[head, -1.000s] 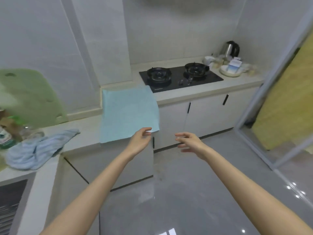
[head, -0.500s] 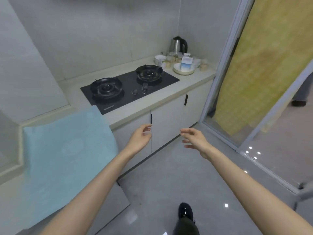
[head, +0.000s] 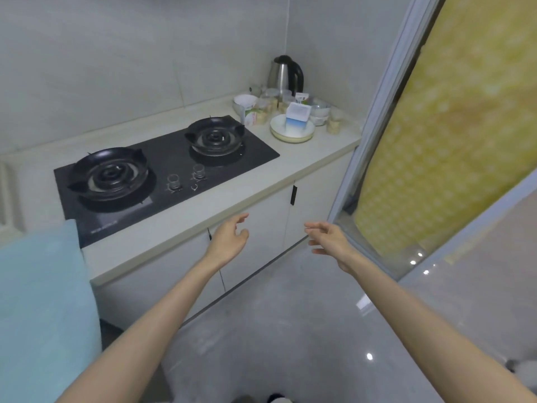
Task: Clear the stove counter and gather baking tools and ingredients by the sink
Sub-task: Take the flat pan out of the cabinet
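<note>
Both hands hold nothing. L hand (head: 229,241) has its fingers loosely curved w/ the thumb apart. R hand (head: 331,238) has its fingers spread, nearly straight, palm turned toward the L. Both hover in front of the stove (head: 174,152), lower than its front edge, before the cabinet doors (head: 261,228) and touching nothing. R hand is further right of the stove than L.

Task items all sit right of the stove on the counter (head: 261,181), bunched toward the back corner:
- Kettle (head: 283,74), steel w/ black handle, is farthest back-right of the stove.
- Plate (head: 290,138) is just right of the stove's right burner (head: 215,136), w/ a white-and-blue box (head: 297,114) standing on it.
- White cup (head: 245,101) is behind-right of that burner, near the plate.
- Bowls (head: 319,110) are beyond the box, further right of the stove.
- Small jars (head: 334,125) are scattered around these, one at the far right. Contents are pale; can't tell what.

The stove is black glass w/ two burners and two knobs (head: 174,180) at front centre.

Blue cloth (head: 40,301) lies front-left of the stove. Its edge meets the stove's front-left corner in view; can't tell if they touch. Yellow curtain (head: 450,141) hangs well right of the stove, behind a door frame (head: 374,112).
</note>
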Demonstrator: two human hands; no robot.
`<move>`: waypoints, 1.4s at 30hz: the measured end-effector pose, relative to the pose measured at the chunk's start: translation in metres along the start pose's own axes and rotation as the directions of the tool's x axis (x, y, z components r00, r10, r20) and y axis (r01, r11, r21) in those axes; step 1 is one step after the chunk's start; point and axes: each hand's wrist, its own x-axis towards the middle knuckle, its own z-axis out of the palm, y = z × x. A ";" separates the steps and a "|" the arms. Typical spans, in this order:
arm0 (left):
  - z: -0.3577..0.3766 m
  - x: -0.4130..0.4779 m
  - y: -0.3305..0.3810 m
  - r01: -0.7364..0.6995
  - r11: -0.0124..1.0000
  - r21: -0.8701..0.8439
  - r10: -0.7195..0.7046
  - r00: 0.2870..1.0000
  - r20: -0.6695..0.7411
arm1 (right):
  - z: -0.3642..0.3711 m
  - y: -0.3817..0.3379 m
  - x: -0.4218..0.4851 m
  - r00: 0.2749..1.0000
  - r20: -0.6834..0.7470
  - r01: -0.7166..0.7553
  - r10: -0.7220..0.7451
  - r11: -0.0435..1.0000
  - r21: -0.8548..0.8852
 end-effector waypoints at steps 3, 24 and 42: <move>0.010 0.040 0.005 -0.046 0.996 0.076 0.046 0.999 -0.007 | -0.014 -0.006 0.045 1.000 0.005 -0.010 0.010 1.000 -0.015; 0.129 0.332 -0.022 -0.171 0.821 0.545 0.062 0.975 0.212 | -0.030 0.021 0.398 0.935 0.156 -0.285 0.319 0.936 -0.207; 0.202 0.314 0.007 -0.083 0.909 0.409 0.113 0.992 -0.049 | -0.102 0.076 0.424 0.840 0.512 0.149 0.179 0.831 -0.536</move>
